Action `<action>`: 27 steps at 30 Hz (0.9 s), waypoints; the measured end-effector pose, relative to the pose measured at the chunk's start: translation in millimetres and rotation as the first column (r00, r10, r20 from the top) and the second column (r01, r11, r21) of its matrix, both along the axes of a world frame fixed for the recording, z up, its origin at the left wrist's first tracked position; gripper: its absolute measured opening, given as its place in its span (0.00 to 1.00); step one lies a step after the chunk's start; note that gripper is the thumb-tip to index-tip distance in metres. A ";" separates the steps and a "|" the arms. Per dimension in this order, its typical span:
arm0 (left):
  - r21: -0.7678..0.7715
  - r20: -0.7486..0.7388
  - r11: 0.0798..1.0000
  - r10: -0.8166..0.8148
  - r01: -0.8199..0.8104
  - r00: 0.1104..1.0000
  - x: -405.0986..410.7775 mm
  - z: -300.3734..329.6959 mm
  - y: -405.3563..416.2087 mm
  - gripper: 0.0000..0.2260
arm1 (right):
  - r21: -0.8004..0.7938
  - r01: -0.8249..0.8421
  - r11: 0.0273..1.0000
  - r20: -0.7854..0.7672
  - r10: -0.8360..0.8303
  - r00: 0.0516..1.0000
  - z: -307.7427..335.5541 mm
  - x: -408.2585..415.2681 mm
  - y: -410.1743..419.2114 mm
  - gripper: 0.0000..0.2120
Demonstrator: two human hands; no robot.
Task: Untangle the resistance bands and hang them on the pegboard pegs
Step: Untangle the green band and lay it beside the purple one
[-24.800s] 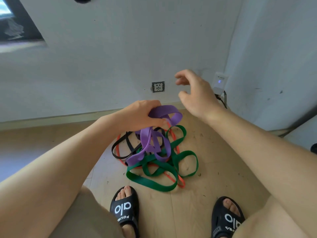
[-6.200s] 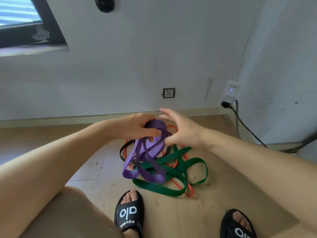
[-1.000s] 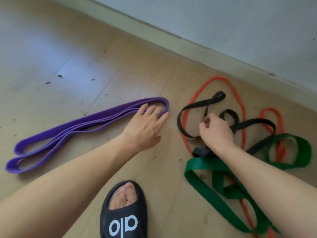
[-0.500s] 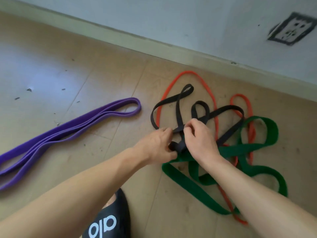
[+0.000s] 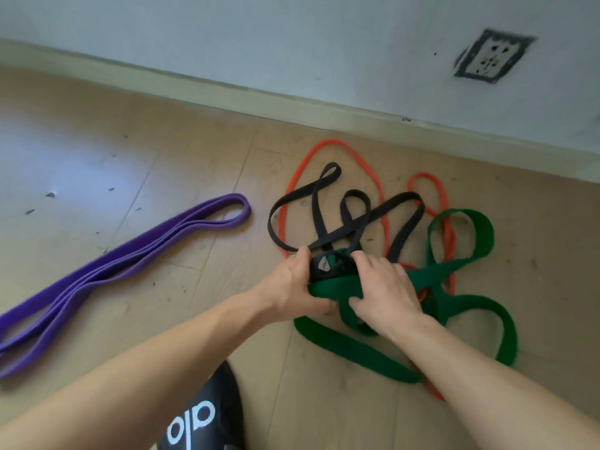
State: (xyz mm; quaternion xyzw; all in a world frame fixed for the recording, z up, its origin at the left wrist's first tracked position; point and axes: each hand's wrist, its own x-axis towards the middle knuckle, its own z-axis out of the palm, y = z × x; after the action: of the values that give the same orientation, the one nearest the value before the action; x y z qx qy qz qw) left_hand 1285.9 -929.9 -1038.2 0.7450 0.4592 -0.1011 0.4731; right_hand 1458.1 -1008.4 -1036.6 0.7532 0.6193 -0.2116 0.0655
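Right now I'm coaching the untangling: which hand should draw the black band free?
Probably the left hand: it sits on the black band's side, while the right hand grips the green band.

a light wooden floor [image 5: 97, 151] is seen. beside the tangle of black, orange and green bands [image 5: 383, 241] on it, a folded purple band [image 5: 130, 254] is laid flat, apart.

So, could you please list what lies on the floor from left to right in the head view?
purple band → black band → green band; the orange band threads through the tangle, so it is left out.
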 end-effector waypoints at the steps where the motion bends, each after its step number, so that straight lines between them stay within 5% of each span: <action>1: -0.011 0.011 1.000 0.001 -0.001 1.000 -1.2 6.9 -3.9 0.28 | 0.017 -0.025 1.000 0.012 0.025 1.000 7.3 1.8 1.1 0.36; 6: 0.067 0.138 0.996 0.056 -0.066 0.989 1.6 69.5 -15.7 0.33 | 0.094 -0.013 0.996 -0.046 0.018 0.999 59.1 15.8 -9.0 0.35; 9: 0.190 0.171 0.981 -0.067 0.034 0.983 10.7 132.5 -22.6 0.28 | 0.096 -0.042 0.995 -0.044 0.046 0.998 105.1 23.1 -23.5 0.33; 13: 0.351 0.182 0.928 -0.198 0.125 0.963 26.2 213.9 -33.1 0.20 | 0.124 -0.137 0.983 0.033 0.134 0.990 178.8 26.2 -29.3 0.09; 17: 0.475 0.181 0.869 -0.254 0.142 0.950 40.4 292.7 -47.7 0.21 | 0.202 -0.007 0.979 -0.106 0.029 0.994 261.7 36.7 -42.0 0.06; 21: 0.461 0.111 0.878 -0.198 0.126 0.974 43.4 341.3 -62.1 0.24 | 0.400 0.215 0.891 -0.254 -0.117 0.960 325.9 50.6 -65.5 0.03; 27: 0.326 0.314 0.943 -0.168 0.060 0.934 41.0 354.7 -107.7 0.23 | 0.524 0.364 0.770 -0.466 -0.099 0.879 366.5 37.0 -119.9 0.09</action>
State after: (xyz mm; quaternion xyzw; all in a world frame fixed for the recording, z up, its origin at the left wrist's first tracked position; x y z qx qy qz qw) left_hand 1327.0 -1037.7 -683.5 0.8422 0.3369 0.0740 0.4144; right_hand 1495.1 -1128.3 -670.1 0.7447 0.5531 -0.1662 -0.3345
